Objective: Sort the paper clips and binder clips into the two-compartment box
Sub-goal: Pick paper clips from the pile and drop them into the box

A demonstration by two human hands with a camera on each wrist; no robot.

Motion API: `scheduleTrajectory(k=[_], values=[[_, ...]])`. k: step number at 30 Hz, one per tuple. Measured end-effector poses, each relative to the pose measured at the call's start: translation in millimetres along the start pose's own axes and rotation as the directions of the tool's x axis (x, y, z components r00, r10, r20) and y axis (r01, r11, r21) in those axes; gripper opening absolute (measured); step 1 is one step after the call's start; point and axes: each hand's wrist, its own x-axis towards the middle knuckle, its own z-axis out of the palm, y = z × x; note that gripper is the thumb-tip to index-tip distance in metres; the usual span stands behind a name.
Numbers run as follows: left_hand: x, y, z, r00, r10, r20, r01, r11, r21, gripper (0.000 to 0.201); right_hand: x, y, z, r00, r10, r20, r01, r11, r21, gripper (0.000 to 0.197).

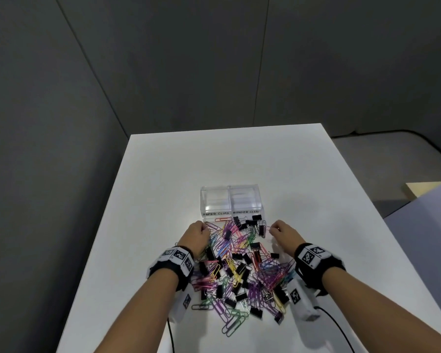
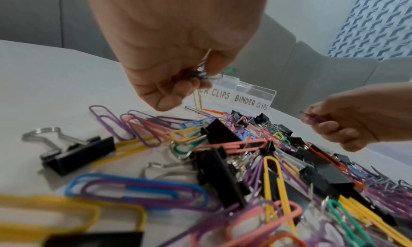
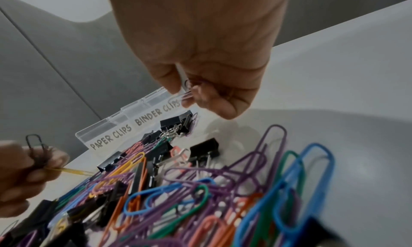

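We are holding both hands over a mixed heap [image 1: 239, 271] of coloured paper clips and black binder clips lying on a white table [image 1: 163, 174]; the heap is too tangled to count. One clear two-compartment box [image 1: 230, 200] is standing just beyond the heap, its front labelled PAPER CLIPS on the left and BINDER CLIPS on the right; both compartments are looking empty from the head view. Several black binder clips [image 1: 250, 221] are lying against the box front, under the BINDER CLIPS label. Our left hand [image 2: 169, 60] is pinching a small bunch of paper clips, fingers curled; a yellow paper clip [image 2: 198, 106] is dangling from it and a dark one [image 3: 33, 141] is sticking up. We cannot count the bunch. Our right hand [image 3: 207, 56] is pinching what looks like a purple paper clip [image 3: 186, 94] between thumb and fingers, near the right end of the box. Two wristbands with black-and-white markers, one per wrist [image 1: 178, 258] [image 1: 313, 256], and two black cables [image 1: 334, 324] are trailing toward us.
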Motion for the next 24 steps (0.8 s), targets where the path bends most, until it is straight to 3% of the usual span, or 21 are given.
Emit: scheduleTrajectory(k=[3, 5, 9, 13, 15, 17, 21, 24], values=[[0, 0, 0, 1.000, -0.007, -0.004, 0.007, 0.997, 0.075, 0.025, 3, 4, -1, 0.999, 0.027, -0.028, -0.030, 0.992, -0.121, 0.035], [0, 0, -3, 1.000, 0.009, -0.006, -0.008, 0.985, 0.171, 0.036, 7, 2, -3, 0.997, 0.039, -0.062, -0.050, 0.981, -0.186, 0.039], [1, -2, -7, 1.000, -0.007, -0.022, 0.011, 0.987, 0.162, 0.032, 20, -6, -4, 0.990, 0.123, -0.075, -0.121, 0.992, 0.028, 0.031], [0, -4, -9, 1.000, 0.007, -0.029, -0.004, 0.995, 0.101, 0.015, 31, -18, -3, 0.974, 0.208, -0.089, -0.212, 0.977, -0.031, 0.026], [-2, -6, -10, 1.000, -0.003, 0.000, 0.003, 0.994, 0.107, 0.022, 33, -24, 1, 0.973, 0.219, -0.079, -0.224, 0.973, -0.061, 0.024], [-1, -10, -11, 0.999, -0.017, 0.028, 0.013, 0.992, 0.129, 0.027, 38, -28, 7, 0.969, 0.237, -0.072, -0.242, 0.967, -0.082, 0.036], [-1, -14, -11, 0.996, -0.062, 0.066, 0.047, 0.978, 0.203, 0.019, 40, -31, 15, 0.968, 0.250, -0.022, -0.251, 0.967, -0.049, 0.038], [-3, -15, -13, 0.997, -0.057, 0.043, 0.043, 0.960, 0.277, 0.037, 37, -28, 13, 0.980, 0.197, 0.023, -0.198, 0.980, 0.019, 0.036]])
